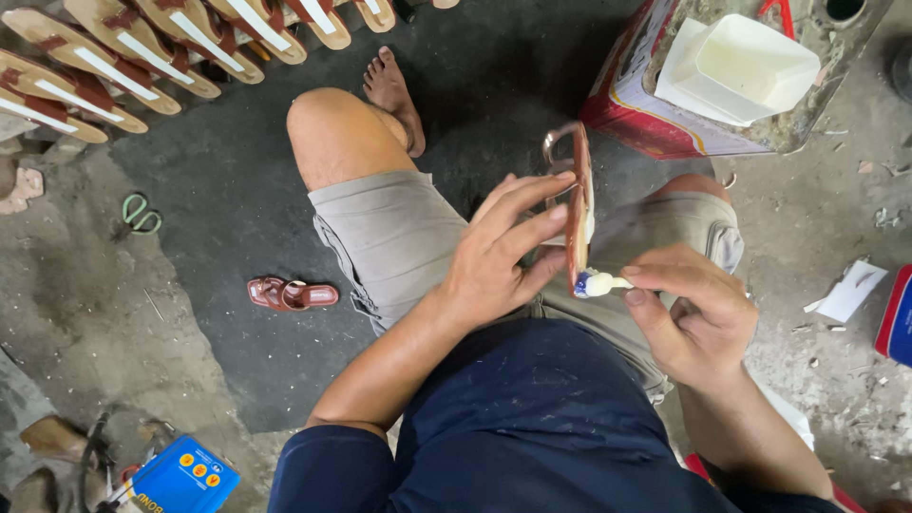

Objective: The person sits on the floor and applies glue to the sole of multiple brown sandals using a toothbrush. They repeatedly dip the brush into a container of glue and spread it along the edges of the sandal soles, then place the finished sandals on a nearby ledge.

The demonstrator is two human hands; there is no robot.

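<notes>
The left hand is holding a brown sandal on edge above the lap, fingers spread long across one face and the thumb curling behind. The right hand is closing in a pinch around a small brush, whose white, glue-laden tip is touching the sandal's lower end. The sandal is sitting at centre frame, just to 9 o'clock of the right hand.

The sandal's far face is hiding behind the left fingers, and the brush handle is disappearing inside the right fist.

At 1 o'clock, a red and white tin is carrying a white plastic container on its top. At 7 o'clock, a blue rectangular packet with yellow dots is lying on the floor. At 3 o'clock, a red and blue package is running off the frame edge. A row of finished sandals is lying at 11 o'clock, green scissors at 9 o'clock.
</notes>
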